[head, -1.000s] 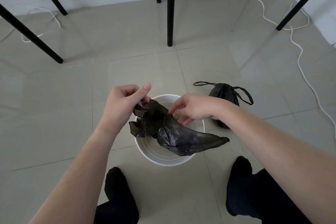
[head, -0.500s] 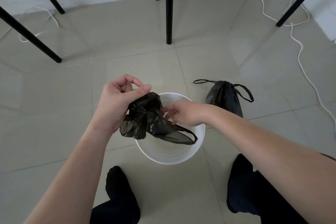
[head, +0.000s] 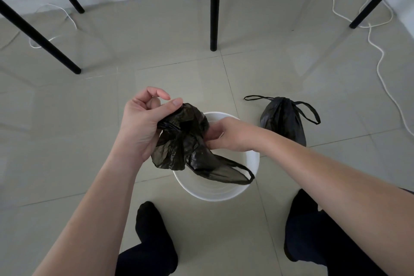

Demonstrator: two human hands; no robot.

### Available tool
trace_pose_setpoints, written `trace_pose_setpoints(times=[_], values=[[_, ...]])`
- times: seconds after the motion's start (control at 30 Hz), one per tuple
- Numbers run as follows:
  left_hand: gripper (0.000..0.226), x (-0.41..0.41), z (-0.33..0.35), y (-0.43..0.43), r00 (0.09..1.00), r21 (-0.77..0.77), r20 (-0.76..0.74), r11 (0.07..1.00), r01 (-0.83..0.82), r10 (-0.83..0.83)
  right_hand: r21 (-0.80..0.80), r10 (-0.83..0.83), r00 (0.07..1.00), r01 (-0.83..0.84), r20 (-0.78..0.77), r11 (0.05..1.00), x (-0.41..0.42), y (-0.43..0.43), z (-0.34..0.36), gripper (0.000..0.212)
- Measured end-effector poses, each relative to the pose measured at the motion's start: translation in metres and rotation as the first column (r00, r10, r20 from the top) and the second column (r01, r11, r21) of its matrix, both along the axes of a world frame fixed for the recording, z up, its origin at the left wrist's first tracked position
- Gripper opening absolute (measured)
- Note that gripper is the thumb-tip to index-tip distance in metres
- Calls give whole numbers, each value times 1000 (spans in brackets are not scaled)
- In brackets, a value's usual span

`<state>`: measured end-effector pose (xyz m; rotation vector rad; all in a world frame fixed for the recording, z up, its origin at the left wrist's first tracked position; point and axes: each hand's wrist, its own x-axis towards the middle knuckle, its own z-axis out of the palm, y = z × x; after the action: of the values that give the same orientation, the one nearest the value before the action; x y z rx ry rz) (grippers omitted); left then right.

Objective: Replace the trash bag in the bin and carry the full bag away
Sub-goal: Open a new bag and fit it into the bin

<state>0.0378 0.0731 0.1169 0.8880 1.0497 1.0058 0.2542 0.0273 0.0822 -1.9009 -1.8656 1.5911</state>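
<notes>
Bag fitting, opening stage. I see the fresh bag (head: 186, 141) held crumpled above the white bin (head: 254, 159), one loop handle hanging over its opening. The left hand (head: 141, 127) clamps the bunched top under the thumb. The right hand (head: 226, 134) has its fingers curled, pinching a fold. The full bag (head: 282, 121) sits tied on the floor just beside the bin. Next, I judge, the mouth must be found, spread and stretched over the rim.

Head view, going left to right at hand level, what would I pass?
In order: left hand → empty black bag → right hand → tied full bag → white cable.
</notes>
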Motion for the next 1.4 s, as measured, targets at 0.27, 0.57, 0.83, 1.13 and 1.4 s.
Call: trace_pose_setpoints(times=[0.27,0.57,0.83,1.13,1.4], values=[[27,-1,-4,1,999,-39,8,998,-51,51,-21,-222,963,222,-150,975,1,-2,9,17],[31,13,-3,-6,997,-63,-66,997,-40,36,-17,-312,911,320,-270,947,-9,-1,15,42],[31,9,-2,-4,977,-77,-187,993,92,-105,258,-258,952,211,164,943,-8,10,-4,18],[34,3,-6,-9,629,-25,-743,949,315,-228,335,-269,962,235,56,912,12,5,11,8],[15,15,-16,-17,399,-29,-903,950,311,-159,309,-237,969,207,65,928,24,-6,32,12]])
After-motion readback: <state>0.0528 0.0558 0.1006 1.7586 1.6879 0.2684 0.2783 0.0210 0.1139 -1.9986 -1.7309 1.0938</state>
